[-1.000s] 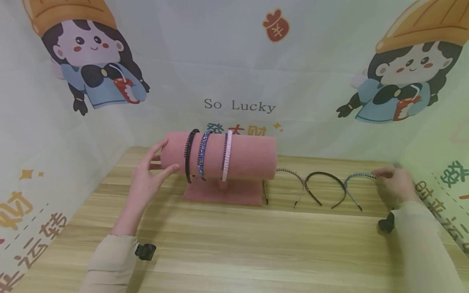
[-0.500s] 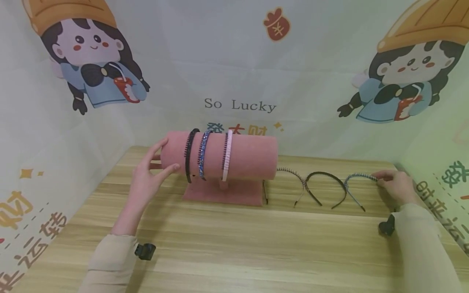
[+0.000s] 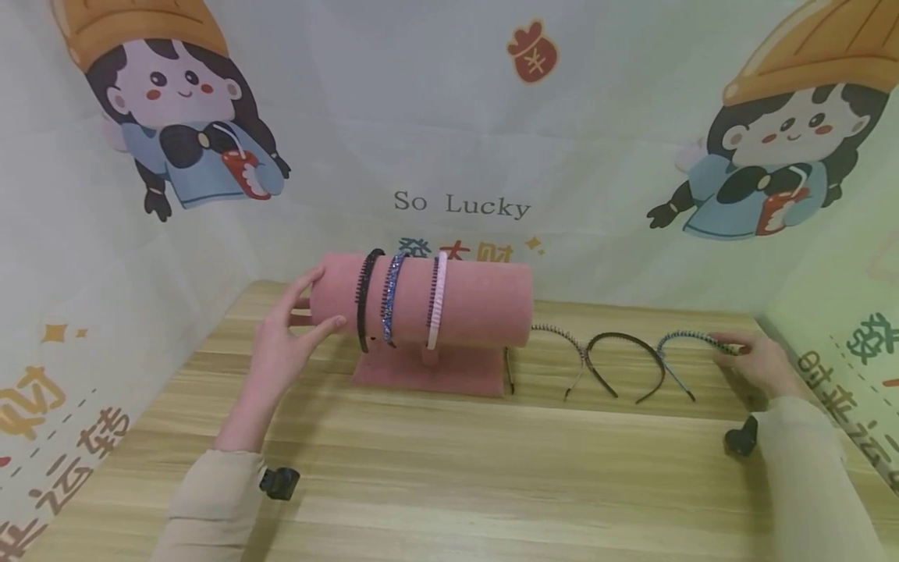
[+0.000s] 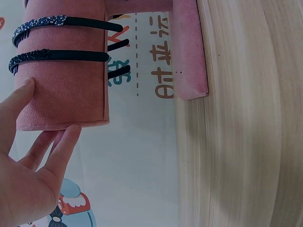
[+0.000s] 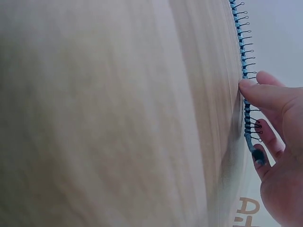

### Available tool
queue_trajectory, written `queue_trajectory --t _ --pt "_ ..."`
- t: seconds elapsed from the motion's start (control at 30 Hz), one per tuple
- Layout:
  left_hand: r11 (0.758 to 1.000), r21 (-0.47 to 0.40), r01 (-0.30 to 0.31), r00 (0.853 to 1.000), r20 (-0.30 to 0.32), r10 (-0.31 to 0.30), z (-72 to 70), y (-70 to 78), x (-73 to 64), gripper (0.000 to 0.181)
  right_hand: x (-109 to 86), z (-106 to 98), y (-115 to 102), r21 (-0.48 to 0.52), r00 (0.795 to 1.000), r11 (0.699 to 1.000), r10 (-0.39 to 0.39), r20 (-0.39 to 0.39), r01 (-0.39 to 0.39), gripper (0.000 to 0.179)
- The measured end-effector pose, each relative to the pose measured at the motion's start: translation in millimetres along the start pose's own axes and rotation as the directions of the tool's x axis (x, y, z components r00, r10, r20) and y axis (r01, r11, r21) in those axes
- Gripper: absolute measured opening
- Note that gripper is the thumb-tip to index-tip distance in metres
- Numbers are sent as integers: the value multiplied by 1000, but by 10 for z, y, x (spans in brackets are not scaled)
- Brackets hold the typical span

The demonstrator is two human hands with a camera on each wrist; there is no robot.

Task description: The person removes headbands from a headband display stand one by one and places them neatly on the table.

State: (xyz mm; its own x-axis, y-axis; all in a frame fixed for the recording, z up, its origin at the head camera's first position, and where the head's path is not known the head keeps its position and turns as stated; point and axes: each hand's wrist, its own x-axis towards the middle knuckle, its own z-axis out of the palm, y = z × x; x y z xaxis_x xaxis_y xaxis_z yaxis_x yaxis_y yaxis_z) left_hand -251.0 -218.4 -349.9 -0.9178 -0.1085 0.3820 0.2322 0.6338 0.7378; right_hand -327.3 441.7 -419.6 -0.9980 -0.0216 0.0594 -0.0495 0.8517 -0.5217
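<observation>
A pink plush roll stand (image 3: 485, 300) stands on the wooden table, bearing a black headband (image 3: 362, 304), a glittery blue headband (image 3: 390, 300) and a pale pink headband (image 3: 437, 300). My left hand (image 3: 281, 339) grips the roll's left end, thumb in front; the left wrist view shows the thumb and fingertips touching the pink plush (image 4: 61, 94). Far to the right, my right hand (image 3: 762, 363) pinches a light blue toothed headband (image 3: 684, 336) near one end. In the right wrist view, the thumb presses on its band (image 5: 244, 56), and its dark tip lies against a finger.
Between the stand and my right hand, a plain black headband (image 3: 625, 336) and a thin toothed headband (image 3: 562, 332) lie on the table (image 3: 492, 476). One leg of the latter area is hidden behind the stand. A printed cloth (image 3: 449, 140) hangs behind and at both sides.
My right hand has closed its fingertips on the light blue headband's end and shifted slightly, the headband moving a little with it. My left hand stays on the roll.
</observation>
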Motion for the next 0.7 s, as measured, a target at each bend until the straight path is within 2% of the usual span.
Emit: queue_trajectory --t 0.1,0.2,0.47,0.7 --pt "1000 3 -3 1000 -2 3 2 -12 3 72 6 4 21 13 1000 1000 3 28 -3 55" --pt "1000 1 -11 1000 -3 11 2 -16 2 72 13 19 45 1 1000 1000 -1 19 0 55" --pt "1000 -7 -18 1000 -4 18 3 -11 2 71 -13 37 48 16 1000 1000 -6 -31 7 53" --pt "1000 15 -21 1000 -1 21 -1 -9 26 72 -59 -6 -35 41 996 999 -24 -90 28 51"
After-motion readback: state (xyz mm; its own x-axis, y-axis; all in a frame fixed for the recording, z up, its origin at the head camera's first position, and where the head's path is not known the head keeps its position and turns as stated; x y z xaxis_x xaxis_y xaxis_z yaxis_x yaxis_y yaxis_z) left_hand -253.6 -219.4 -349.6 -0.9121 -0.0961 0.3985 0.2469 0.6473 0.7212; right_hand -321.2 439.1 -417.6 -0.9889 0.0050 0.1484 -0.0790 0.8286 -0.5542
